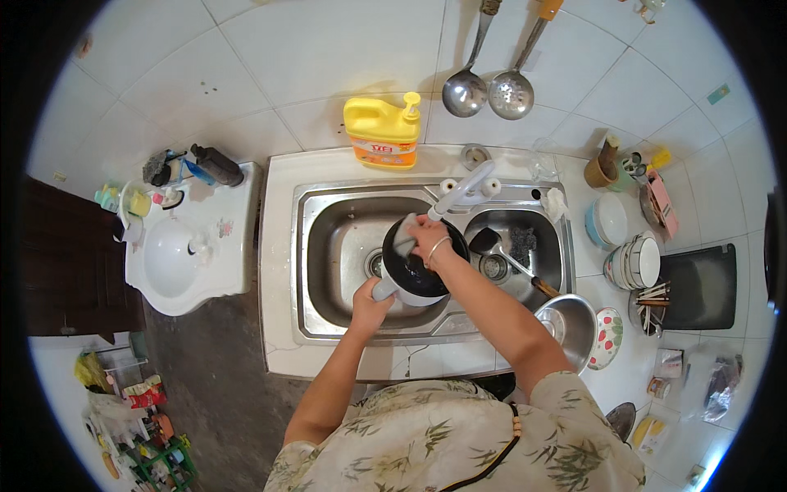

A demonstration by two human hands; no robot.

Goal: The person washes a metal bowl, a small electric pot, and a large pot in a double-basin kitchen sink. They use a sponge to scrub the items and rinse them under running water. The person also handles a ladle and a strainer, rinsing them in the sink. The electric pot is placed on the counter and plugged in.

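A white pot with a dark inside [422, 279] sits tilted over the left basin of the steel double sink [332, 221]. My left hand [370, 305] is closed round its pale grey handle [384, 287]. Inside the far part of the pot, my right hand [428, 238] grips a greyish cloth [405, 234] against the inner wall. The white faucet [464, 187] reaches over the pot's far rim, close to my right fingers. Part of the pot's inside is hidden by my right hand and forearm.
In the right basin lie a black spatula [485, 239] and a dark scrubber [522, 239]. A steel bowl [567, 328] stands at the right edge. Behind the sink is a yellow detergent jug [382, 131]. Stacked bowls [633, 262] line the right counter; a ladle [465, 92] hangs above.
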